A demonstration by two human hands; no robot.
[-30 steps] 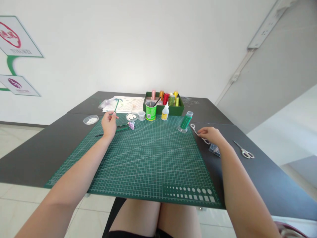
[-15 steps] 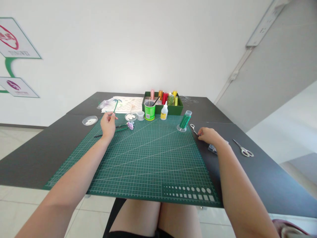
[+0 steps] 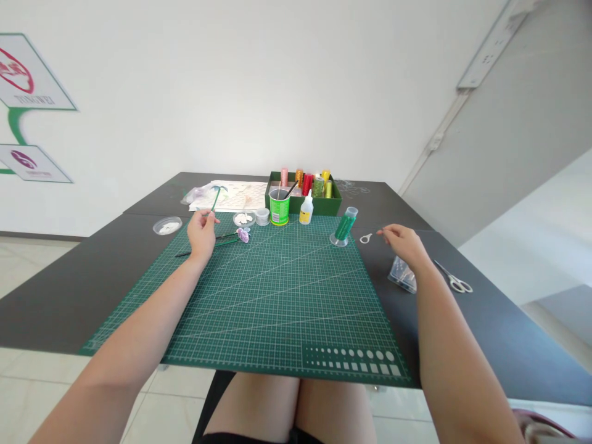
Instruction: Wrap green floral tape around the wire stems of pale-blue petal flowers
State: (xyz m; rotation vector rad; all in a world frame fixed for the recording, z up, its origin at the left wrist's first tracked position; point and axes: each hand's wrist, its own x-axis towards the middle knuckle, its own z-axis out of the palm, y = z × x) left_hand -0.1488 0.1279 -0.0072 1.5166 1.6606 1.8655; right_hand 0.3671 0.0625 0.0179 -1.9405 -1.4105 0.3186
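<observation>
My left hand (image 3: 202,231) is closed in a pinch on a green flower stem (image 3: 216,198) with pale blue petals at its top, held up above the far left of the green cutting mat (image 3: 287,296). Under that hand lie a purple flower (image 3: 243,235) on a green stem and a dark thin stick. At the right, my right hand (image 3: 401,242) has its fingertips pinched at the far end of small scissors with a white handle (image 3: 365,238); the blades hardly show. A green thread spool (image 3: 345,225) stands tilted just left of them.
A clear plastic box (image 3: 402,275) and larger white-handled scissors (image 3: 456,282) lie beyond the mat's right edge. At the back are a green can (image 3: 279,208), a glue bottle (image 3: 306,208) and a green box (image 3: 305,203) of thread spools. Dishes of white pieces (image 3: 167,226) sit left.
My right hand has moved up and away from me, and the small scissors have swung to point up and right. The clear box shows more now. My left hand stays put.
</observation>
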